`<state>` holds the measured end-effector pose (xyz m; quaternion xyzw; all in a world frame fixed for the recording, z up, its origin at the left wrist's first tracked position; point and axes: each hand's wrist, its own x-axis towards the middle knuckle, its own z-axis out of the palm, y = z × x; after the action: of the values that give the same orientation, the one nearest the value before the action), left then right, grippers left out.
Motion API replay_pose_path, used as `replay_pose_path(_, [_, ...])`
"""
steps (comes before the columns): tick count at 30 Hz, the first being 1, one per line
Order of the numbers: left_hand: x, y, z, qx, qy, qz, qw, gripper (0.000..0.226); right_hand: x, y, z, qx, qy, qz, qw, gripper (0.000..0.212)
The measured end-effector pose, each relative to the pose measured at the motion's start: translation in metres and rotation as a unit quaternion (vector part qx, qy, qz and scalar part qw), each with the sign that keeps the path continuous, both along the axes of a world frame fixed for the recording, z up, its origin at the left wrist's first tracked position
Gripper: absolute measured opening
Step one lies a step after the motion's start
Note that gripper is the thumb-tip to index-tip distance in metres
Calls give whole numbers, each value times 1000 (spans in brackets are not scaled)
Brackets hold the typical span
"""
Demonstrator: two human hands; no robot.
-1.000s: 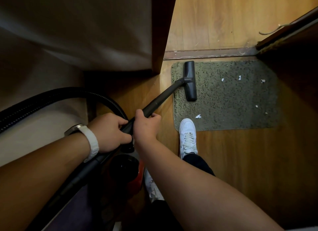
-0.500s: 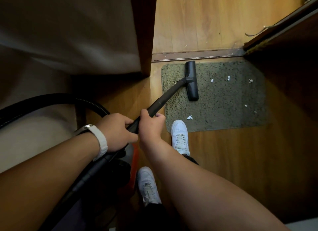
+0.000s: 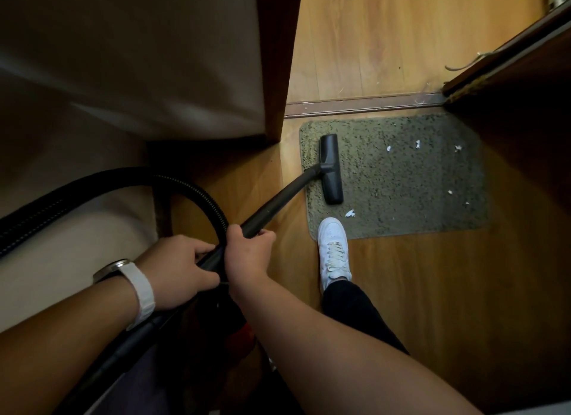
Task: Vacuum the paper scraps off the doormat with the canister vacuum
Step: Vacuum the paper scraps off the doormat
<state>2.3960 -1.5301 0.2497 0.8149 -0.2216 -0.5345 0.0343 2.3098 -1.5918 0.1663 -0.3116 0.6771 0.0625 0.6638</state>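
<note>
Both hands, left [image 3: 182, 271] & right [image 3: 247, 254], grip closed on vacuum wand [image 3: 278, 203]. Nozzle [image 3: 331, 169] sits on doormat [image 3: 401, 179] at 9 o'clock edge; paper scraps [image 3: 417, 144] w/ most toward 3 o'clock.

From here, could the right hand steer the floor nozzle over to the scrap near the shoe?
Probably yes: the right hand grips the wand, the floor nozzle already sits on the doormat, and only bare mat separates it from that scrap.
</note>
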Motion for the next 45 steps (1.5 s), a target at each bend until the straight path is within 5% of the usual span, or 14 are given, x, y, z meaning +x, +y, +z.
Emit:
replay_pose_path(24, [-9, 35, 13, 18, 5, -16, 1000, 28, -8, 39, 8, 4, -5, -21, 1000, 31])
replay_pose_path(45, [-30, -37, -22, -4, 24, -10, 1000, 23, -31, -41, -11, -35, 29, -27, 999, 33])
